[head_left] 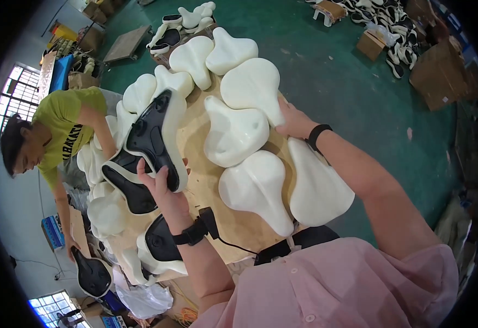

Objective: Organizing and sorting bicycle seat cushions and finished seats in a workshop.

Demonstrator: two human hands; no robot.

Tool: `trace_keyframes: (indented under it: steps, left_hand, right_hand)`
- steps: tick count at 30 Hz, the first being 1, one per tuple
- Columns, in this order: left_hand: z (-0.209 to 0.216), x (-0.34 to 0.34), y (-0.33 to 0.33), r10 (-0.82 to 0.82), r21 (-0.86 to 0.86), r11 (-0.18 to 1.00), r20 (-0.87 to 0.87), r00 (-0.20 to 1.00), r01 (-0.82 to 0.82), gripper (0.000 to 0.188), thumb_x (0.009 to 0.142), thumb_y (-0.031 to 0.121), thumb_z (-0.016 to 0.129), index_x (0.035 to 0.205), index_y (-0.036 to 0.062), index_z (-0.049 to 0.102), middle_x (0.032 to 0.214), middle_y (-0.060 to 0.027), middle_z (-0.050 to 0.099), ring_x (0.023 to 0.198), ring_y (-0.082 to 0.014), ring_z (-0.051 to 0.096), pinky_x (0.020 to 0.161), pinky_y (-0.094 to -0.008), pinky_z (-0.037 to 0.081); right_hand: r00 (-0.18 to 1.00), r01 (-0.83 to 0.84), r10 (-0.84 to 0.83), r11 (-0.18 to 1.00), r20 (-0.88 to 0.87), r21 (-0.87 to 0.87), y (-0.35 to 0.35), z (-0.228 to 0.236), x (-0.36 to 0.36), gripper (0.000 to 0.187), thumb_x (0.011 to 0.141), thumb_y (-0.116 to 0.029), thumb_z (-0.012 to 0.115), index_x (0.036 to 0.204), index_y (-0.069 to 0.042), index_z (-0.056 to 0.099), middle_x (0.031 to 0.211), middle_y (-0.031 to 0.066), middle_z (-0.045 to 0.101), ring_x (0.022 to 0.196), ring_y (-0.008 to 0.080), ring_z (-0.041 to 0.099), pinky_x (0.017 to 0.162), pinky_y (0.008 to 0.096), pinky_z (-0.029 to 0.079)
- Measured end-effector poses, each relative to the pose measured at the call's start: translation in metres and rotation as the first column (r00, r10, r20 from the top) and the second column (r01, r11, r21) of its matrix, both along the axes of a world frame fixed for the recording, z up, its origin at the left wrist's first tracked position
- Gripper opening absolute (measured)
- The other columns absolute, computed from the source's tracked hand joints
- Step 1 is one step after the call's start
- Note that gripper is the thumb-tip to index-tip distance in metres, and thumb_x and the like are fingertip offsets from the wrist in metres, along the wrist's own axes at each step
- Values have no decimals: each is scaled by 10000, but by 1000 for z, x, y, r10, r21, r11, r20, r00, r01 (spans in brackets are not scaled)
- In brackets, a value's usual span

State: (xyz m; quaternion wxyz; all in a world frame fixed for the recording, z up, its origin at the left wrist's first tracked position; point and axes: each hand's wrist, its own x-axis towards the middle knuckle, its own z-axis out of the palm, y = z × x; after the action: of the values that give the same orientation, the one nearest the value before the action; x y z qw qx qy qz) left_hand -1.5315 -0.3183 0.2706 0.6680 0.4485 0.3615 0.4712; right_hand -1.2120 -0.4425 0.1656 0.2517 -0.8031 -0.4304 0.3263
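My left hand (165, 191) grips a bicycle saddle (160, 136) near one end. The saddle is tipped up, so its black base faces me and its white foam shows along the edge. On the table's right side, my right hand (294, 121) is closed on the narrow nose of a white foam saddle (252, 82). Beside that hand lie a white hollow-side-up saddle (233, 131) and a large white saddle (322, 186) at the table edge. A smooth white saddle (255, 186) sits between my forearms. Black-based saddles (130, 180) lie left of my left hand.
A co-worker in a yellow-green shirt (67, 126) stands at the left, one hand on a black-based saddle (93, 276). More white saddles (191, 57) line the far side of the wooden table (195, 117). Cardboard boxes (438, 74) and piled saddles stand at the far right.
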Motion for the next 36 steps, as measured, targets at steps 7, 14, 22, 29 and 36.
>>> trace_keyframes:
  steps: [7, 14, 22, 29, 36]
  left_hand:
    - [-10, 31, 7, 536, 575, 757, -818, 209, 310, 934, 668, 46, 692, 1471, 189, 239, 1285, -223, 412, 993, -425, 512, 896, -446, 448]
    - [-110, 18, 36, 377, 407, 711, -909, 178, 574, 712, 726, 168, 695, 1379, 297, 441, 1374, -191, 355, 1177, -428, 399, 958, -470, 407]
    - [-88, 48, 15, 292, 531, 691, -825, 483, 490, 605, 830, 230, 639, 1396, 183, 429, 1411, -235, 356, 1238, -430, 365, 1014, -525, 322]
    - [-77, 57, 1, 26, 399, 692, -847, 531, 602, 759, 590, 108, 851, 1285, 223, 569, 1397, -227, 331, 1241, -400, 369, 987, -443, 405]
    - [-73, 42, 12, -47, 391, 665, -829, 558, 636, 737, 605, 58, 821, 1280, 225, 578, 1450, -177, 301, 1164, -363, 403, 888, -365, 473]
  right_hand:
    - [999, 25, -25, 1000, 48, 14, -5, -12, 9, 975, 718, -256, 688, 1494, -98, 118, 1348, 257, 399, 1200, 385, 476, 1004, 404, 414]
    - [999, 6, -8, 999, 45, 49, 0, -18, 7, 983, 722, -258, 685, 1498, -100, 103, 1330, 263, 407, 1199, 383, 474, 1009, 404, 410]
    - [1000, 17, -20, 993, 20, 120, -7, -19, 19, 967, 715, -294, 678, 1486, -42, 151, 1235, 290, 438, 1123, 395, 497, 974, 384, 421]
    - [999, -35, 35, 987, 2, 157, 13, 0, 20, 902, 712, -281, 691, 1441, 31, 261, 1310, 258, 438, 1074, 364, 552, 909, 381, 471]
    - [996, -72, 64, 985, 57, 157, 5, -1, 8, 915, 723, -309, 688, 1444, 38, 242, 1272, 270, 467, 1167, 360, 488, 996, 374, 398]
